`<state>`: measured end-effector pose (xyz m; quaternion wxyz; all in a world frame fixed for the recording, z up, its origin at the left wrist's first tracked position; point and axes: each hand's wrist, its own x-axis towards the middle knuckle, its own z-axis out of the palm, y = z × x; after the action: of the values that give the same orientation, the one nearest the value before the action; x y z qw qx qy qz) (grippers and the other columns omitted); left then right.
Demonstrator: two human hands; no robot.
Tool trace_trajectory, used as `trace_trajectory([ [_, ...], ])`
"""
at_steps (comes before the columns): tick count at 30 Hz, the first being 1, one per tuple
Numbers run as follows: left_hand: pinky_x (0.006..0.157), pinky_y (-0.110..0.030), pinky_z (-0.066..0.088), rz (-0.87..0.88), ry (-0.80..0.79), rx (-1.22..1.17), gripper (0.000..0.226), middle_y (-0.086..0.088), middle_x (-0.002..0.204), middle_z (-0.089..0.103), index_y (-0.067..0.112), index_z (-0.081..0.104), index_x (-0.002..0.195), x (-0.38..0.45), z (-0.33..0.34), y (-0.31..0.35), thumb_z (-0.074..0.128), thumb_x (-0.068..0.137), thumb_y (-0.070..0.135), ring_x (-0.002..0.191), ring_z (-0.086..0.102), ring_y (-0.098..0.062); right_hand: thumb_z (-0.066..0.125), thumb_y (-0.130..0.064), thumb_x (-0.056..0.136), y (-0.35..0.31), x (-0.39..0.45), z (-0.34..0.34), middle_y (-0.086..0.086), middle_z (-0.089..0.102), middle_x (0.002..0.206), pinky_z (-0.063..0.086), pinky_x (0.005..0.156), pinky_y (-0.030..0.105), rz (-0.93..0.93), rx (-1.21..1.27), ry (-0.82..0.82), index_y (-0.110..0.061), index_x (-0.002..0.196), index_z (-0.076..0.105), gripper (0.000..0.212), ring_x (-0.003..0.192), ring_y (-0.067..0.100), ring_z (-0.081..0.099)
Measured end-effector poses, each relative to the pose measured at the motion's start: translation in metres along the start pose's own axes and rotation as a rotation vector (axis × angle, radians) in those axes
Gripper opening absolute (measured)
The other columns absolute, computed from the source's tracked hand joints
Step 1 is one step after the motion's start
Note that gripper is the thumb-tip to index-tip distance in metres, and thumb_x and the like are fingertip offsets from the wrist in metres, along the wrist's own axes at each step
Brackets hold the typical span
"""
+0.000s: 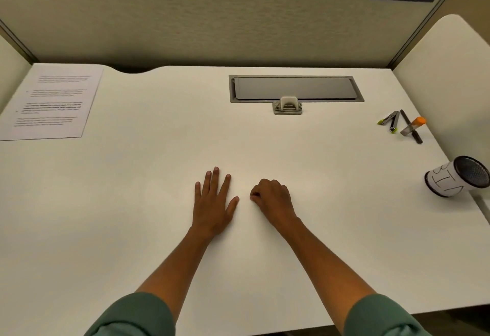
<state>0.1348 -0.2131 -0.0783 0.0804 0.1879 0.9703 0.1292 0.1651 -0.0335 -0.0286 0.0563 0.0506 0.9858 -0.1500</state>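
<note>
My left hand lies flat on the white desk, palm down, fingers straight and spread. Just to its right, my right hand rests on the desk with its fingers curled under into a loose fist; nothing shows inside it. Both forearms reach in from the bottom edge with green sleeves pushed up. The two hands are a small gap apart near the desk's middle.
A printed sheet lies at the far left. A grey cable hatch with a latch sits at the back. At the right are pens, markers and clips and a tipped-over mesh pen cup. Partition walls enclose the desk.
</note>
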Motion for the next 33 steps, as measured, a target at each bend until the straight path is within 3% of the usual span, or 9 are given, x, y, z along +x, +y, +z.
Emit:
trace_trajectory([
  [4,0.122,-0.047,-0.001,0.004,0.015,-0.002,0.067,-0.004,0.163,-0.011,0.028,0.007,0.155,0.0,0.001,0.0,0.029,0.098,0.055,0.151,-0.01,-0.023,0.049,-0.02,0.096,-0.002,-0.002,0.006,0.0,0.062,0.097,0.038,0.071,0.034,-0.047,-0.066,0.041,-0.019,0.094,0.067,0.018,0.088,0.026,0.055],
  [7,0.122,-0.047,-0.001,0.005,0.02,-0.001,0.067,-0.004,0.163,-0.01,0.028,0.008,0.155,0.0,0.001,0.0,0.03,0.098,0.055,0.151,-0.01,-0.023,0.062,-0.012,0.088,-0.005,-0.009,0.012,0.001,0.062,0.082,0.038,0.06,0.033,-0.041,-0.12,0.133,-0.016,0.08,0.066,0.009,0.073,0.026,0.056],
  [11,0.121,-0.047,0.0,0.011,0.024,-0.008,0.067,-0.004,0.164,-0.009,0.027,0.009,0.155,0.0,0.001,0.0,0.031,0.098,0.055,0.151,-0.008,-0.023,0.074,-0.003,0.072,-0.008,-0.015,0.017,0.0,0.059,0.07,0.042,0.053,0.031,-0.024,-0.189,0.202,-0.016,0.071,0.062,0.018,0.063,0.023,0.054],
  [18,0.121,-0.047,-0.001,0.013,0.004,-0.009,0.067,-0.004,0.164,-0.01,0.028,0.008,0.155,0.001,0.0,-0.001,0.03,0.098,0.055,0.151,-0.01,-0.023,0.069,0.002,0.063,-0.018,-0.018,0.019,0.002,0.058,0.07,0.043,0.059,0.033,0.052,-0.285,0.163,-0.014,0.07,0.06,0.02,0.065,0.025,0.056],
  [21,0.121,-0.047,-0.001,0.016,-0.01,-0.015,0.067,-0.003,0.163,-0.011,0.028,0.006,0.155,0.001,0.0,-0.002,0.03,0.098,0.056,0.151,-0.011,-0.022,0.052,0.003,0.075,-0.017,-0.013,0.022,0.006,0.058,0.088,0.039,0.074,0.037,0.068,-0.265,0.067,-0.012,0.086,0.058,0.02,0.083,0.028,0.054],
  [23,0.121,-0.047,-0.002,0.013,-0.024,-0.011,0.068,-0.003,0.163,-0.014,0.029,0.004,0.155,0.002,0.0,-0.003,0.029,0.098,0.056,0.151,-0.012,-0.022,0.04,0.0,0.083,-0.012,-0.008,0.024,0.005,0.056,0.1,0.034,0.082,0.038,0.1,-0.171,0.014,-0.013,0.097,0.055,0.024,0.094,0.028,0.05],
  [26,0.121,-0.047,-0.002,0.015,-0.034,-0.005,0.068,-0.003,0.163,-0.015,0.029,0.004,0.155,0.002,-0.001,-0.003,0.028,0.098,0.057,0.15,-0.013,-0.022,0.037,-0.01,0.094,0.001,-0.003,0.014,0.005,0.057,0.103,0.038,0.086,0.039,0.232,0.235,0.06,-0.014,0.096,0.054,0.018,0.098,0.028,0.05],
  [31,0.121,-0.047,-0.002,0.002,-0.036,-0.029,0.067,-0.004,0.163,-0.012,0.027,0.007,0.155,0.002,-0.004,0.0,0.03,0.098,0.055,0.151,-0.011,-0.022,0.043,-0.013,0.096,0.026,-0.003,-0.015,-0.004,0.057,0.084,0.042,0.066,0.024,0.38,0.803,0.212,-0.016,0.086,0.054,0.015,0.08,0.02,0.055],
  [33,0.121,-0.048,-0.002,-0.003,-0.03,-0.045,0.067,-0.004,0.163,-0.011,0.026,0.008,0.155,0.002,-0.005,0.002,0.031,0.099,0.054,0.151,-0.01,-0.022,0.049,-0.015,0.094,0.034,-0.002,-0.024,-0.004,0.062,0.085,0.048,0.068,0.028,0.435,0.955,0.218,-0.018,0.086,0.058,0.013,0.081,0.019,0.061],
])
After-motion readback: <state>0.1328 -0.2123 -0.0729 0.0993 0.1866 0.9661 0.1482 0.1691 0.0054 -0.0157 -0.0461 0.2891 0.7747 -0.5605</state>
